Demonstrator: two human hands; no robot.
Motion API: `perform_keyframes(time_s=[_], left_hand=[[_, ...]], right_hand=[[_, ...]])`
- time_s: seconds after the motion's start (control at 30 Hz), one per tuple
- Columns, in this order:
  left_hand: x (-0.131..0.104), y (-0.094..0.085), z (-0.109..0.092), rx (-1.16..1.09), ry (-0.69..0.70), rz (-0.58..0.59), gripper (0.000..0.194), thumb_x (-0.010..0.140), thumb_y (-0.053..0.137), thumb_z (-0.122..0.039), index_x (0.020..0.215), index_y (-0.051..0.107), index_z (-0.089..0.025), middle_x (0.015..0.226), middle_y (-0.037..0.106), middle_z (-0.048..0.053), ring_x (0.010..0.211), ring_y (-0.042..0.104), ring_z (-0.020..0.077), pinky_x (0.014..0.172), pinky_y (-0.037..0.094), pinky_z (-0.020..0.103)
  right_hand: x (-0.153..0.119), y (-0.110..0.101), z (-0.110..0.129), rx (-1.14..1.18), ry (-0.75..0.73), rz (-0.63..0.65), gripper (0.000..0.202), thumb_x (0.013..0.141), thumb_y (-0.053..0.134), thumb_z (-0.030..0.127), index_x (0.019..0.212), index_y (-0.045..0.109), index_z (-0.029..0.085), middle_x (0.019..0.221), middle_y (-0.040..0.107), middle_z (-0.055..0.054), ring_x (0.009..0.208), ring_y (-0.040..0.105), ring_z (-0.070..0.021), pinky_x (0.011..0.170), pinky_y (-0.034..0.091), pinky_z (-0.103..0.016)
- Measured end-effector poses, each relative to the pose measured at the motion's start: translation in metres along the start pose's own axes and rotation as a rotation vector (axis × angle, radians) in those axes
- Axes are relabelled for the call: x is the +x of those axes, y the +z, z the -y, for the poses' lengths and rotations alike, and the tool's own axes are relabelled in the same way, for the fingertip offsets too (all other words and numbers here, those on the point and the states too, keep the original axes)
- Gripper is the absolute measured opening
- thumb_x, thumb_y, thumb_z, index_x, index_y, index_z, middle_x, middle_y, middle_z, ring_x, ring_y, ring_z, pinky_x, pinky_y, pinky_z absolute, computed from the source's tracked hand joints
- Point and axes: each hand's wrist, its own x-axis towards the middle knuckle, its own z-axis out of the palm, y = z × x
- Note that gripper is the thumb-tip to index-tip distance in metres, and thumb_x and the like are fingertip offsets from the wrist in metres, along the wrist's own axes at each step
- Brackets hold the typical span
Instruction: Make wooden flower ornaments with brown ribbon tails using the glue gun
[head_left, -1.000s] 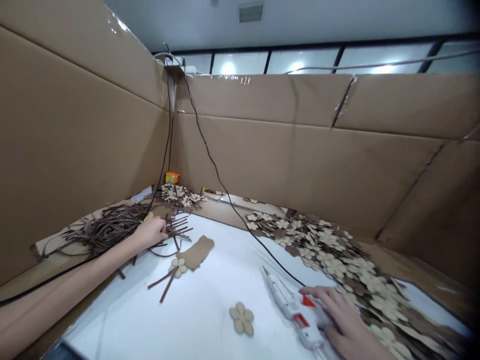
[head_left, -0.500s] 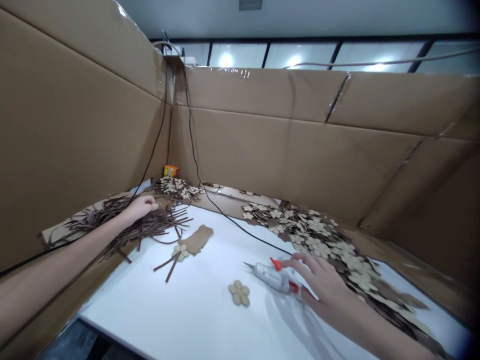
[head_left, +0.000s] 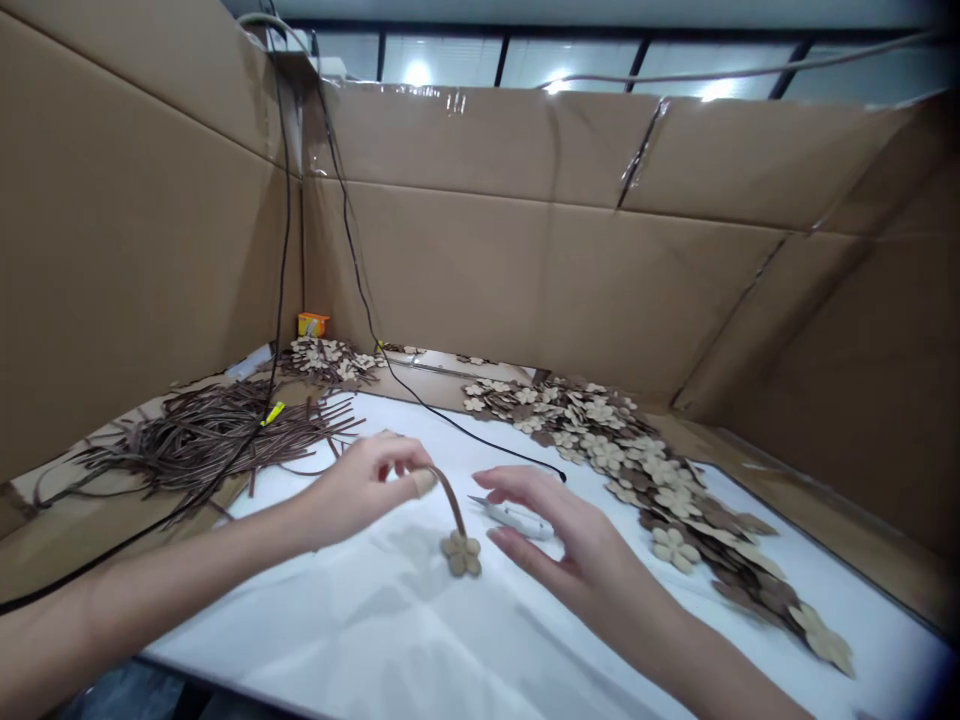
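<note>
My left hand [head_left: 371, 485] pinches one end of a brown flat strip [head_left: 448, 490] between thumb and fingers. The strip arches down to a beige five-petal flower [head_left: 461, 553] on the white tabletop and touches its upper edge. My right hand [head_left: 555, 525] hovers right of the flower, thumb and fingers apart, holding nothing. Behind its fingers lies a white glue gun [head_left: 517, 518] with a thin metal nozzle pointing left; the hand partly hides its body.
A heap of brown strips [head_left: 225, 430] lies at left, crossed by a black cable [head_left: 465, 428]. Many flower cut-outs [head_left: 607, 450] are piled along the right, more [head_left: 330, 360] at the back left near a yellow-orange box [head_left: 313, 325]. Cardboard walls [head_left: 480, 250] enclose the table [head_left: 360, 640].
My left hand has come from the strip heap to the middle, bringing a strip to the flower. My right hand has let go of the glue gun and moved left. The view has shifted.
</note>
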Motion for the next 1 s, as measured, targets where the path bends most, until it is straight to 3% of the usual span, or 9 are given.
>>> perform_keyframes(time_s=[0.13,0.33,0.43,0.53,0.67,0.77,1.0], left_hand=[[0.0,0.029,-0.012,-0.353,-0.066,0.155,0.019,0.081,0.052,-0.03,0.07,0.059,-0.017,0.068,0.059,-0.002,0.068,0.052,0.0122,0.061,0.036,0.022],[0.003,0.046,-0.009,-0.538,-0.206,0.186,0.021,0.078,0.057,-0.032,0.066,0.053,-0.016,0.059,0.056,-0.003,0.057,0.049,0.0098,0.055,0.035,0.021],[0.002,0.054,-0.003,-0.576,-0.243,0.238,0.023,0.079,0.058,-0.035,0.066,0.052,-0.016,0.058,0.053,-0.003,0.054,0.044,0.0086,0.051,0.031,0.021],[0.0,0.063,0.004,-0.603,-0.258,0.268,0.021,0.08,0.057,-0.033,0.068,0.053,-0.015,0.062,0.053,-0.002,0.059,0.046,0.0101,0.054,0.033,0.021],[-0.003,0.067,0.009,-0.692,-0.284,0.254,0.014,0.079,0.058,-0.028,0.086,0.06,-0.016,0.083,0.061,0.002,0.079,0.054,0.0147,0.072,0.04,0.025],[-0.003,0.065,0.01,-0.802,-0.321,0.226,0.025,0.08,0.056,-0.028,0.102,0.061,-0.017,0.104,0.062,0.007,0.097,0.054,0.0208,0.085,0.039,0.031],[-0.002,0.064,0.007,-0.919,-0.387,0.334,0.027,0.084,0.052,-0.034,0.087,0.069,-0.013,0.096,0.068,0.009,0.102,0.057,0.0247,0.094,0.038,0.037]], right_hand=[[0.003,0.016,-0.008,0.449,0.11,-0.015,0.024,0.083,0.055,0.037,0.1,0.062,0.021,0.091,0.065,-0.005,0.08,0.063,-0.0169,0.075,0.053,-0.031],[-0.001,0.032,-0.025,0.816,0.244,-0.072,0.027,0.074,0.067,0.038,0.093,0.068,0.019,0.072,0.065,-0.002,0.067,0.063,-0.0143,0.065,0.053,-0.027],[-0.001,0.036,-0.029,0.86,0.3,-0.062,0.023,0.065,0.075,0.031,0.083,0.07,0.018,0.071,0.066,-0.002,0.064,0.063,-0.0144,0.062,0.052,-0.026],[-0.001,0.035,-0.028,0.852,0.354,-0.094,0.014,0.065,0.075,0.028,0.069,0.069,0.016,0.064,0.066,-0.002,0.061,0.061,-0.0134,0.058,0.05,-0.024],[0.0,0.03,-0.026,0.889,0.461,-0.108,0.019,0.061,0.076,0.031,0.061,0.064,0.016,0.057,0.062,0.001,0.051,0.054,-0.0093,0.05,0.046,-0.021],[0.0,0.031,-0.027,0.895,0.525,-0.125,0.022,0.059,0.078,0.033,0.061,0.064,0.016,0.057,0.06,0.002,0.047,0.048,-0.0074,0.045,0.042,-0.019],[-0.001,0.035,-0.027,0.889,0.566,-0.144,0.026,0.068,0.072,0.039,0.061,0.061,0.017,0.052,0.056,0.004,0.042,0.035,-0.0036,0.038,0.023,-0.018]])
